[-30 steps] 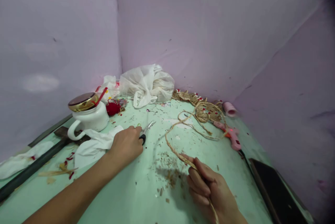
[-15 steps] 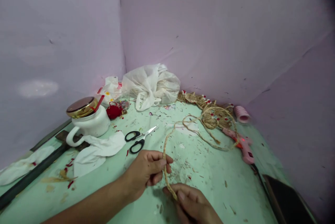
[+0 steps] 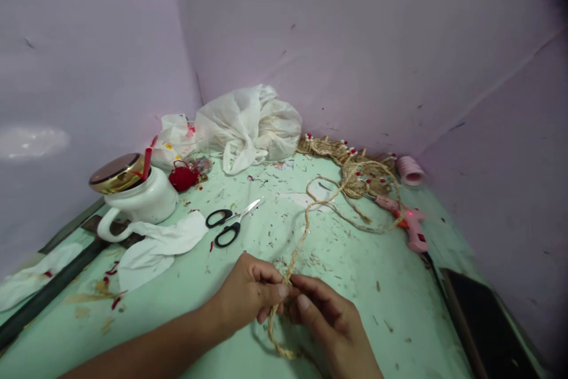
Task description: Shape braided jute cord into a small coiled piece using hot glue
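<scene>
Near the front of the table, my left hand (image 3: 248, 296) pinches a braided jute cord (image 3: 298, 249) between thumb and fingers. My right hand (image 3: 335, 320) meets it from the right, its fingertips closed at the same spot on the cord. Below both hands the cord bends in a loose loop, and a stretch of it runs under my right hand. Beyond the fingers it rises to a loose coil at the back right. That coil lies over woven jute pieces (image 3: 366, 181) with red and white beads.
Black-handled scissors (image 3: 231, 228) lie left of centre. A pink glue gun (image 3: 415, 228) with a red light is at right, by a pink ribbon roll (image 3: 410, 171) and a dark flat object (image 3: 486, 326). At left are a white pot (image 3: 148, 198), a hammer (image 3: 57, 284) and a white cloth (image 3: 160, 243).
My right hand has moved up to meet my left at the cord. The lower cord, formerly straight between the hands, now hangs in a loop. The view has shifted slightly.
</scene>
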Available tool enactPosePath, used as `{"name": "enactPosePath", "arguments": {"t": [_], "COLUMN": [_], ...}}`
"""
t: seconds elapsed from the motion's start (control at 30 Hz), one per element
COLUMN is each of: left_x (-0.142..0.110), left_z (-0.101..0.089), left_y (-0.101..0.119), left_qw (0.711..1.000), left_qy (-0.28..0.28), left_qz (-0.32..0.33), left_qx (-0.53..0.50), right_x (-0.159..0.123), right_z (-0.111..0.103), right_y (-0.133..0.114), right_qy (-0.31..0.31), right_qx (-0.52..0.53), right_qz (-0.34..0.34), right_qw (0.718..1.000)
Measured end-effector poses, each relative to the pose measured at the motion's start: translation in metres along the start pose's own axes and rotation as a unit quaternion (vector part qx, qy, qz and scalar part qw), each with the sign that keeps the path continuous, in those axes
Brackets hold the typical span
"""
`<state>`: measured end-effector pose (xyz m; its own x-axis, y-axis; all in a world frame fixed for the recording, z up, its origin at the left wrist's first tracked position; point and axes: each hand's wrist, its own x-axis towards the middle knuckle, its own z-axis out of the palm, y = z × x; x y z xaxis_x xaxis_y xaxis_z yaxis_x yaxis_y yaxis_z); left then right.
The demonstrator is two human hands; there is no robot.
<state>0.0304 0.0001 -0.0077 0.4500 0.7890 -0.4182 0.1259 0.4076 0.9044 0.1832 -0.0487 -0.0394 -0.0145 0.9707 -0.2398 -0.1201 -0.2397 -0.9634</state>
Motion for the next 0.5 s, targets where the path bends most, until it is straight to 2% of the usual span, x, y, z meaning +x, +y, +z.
{"name": "enactPosePath", "arguments": {"t": [0.1,0.23,0.37,0.5], "left_x": [0.001,0.002,-0.001,-0.003], "left_z": [0.004,0.009,0.012,0.01], "left_y": [-0.007,-0.013,-0.009,-0.01], "left_qw": [1.0,0.99,0.953,0.905], "left_qy": [-0.013,-0.06,-0.131,-0.174], "left_qz": [-0.01,0.015,0.054,0.144], "left_qx": [0.023,0.13,0.266,0.36], "right_x": [0.002,0.006,0.011,0.009], "right_z": [0.003,0.008,-0.003,-0.02], "right_y": [0.0,-0.001,-0.006,-0.023], "right_qy": [-0.006,0.026,0.057,0.113], "right_qx": [0.038,0.116,0.169,0.151], "right_qz": [0.012,0.02,0.011,-0.017], "right_qw": [0.999,0.993,0.984,0.982]}}
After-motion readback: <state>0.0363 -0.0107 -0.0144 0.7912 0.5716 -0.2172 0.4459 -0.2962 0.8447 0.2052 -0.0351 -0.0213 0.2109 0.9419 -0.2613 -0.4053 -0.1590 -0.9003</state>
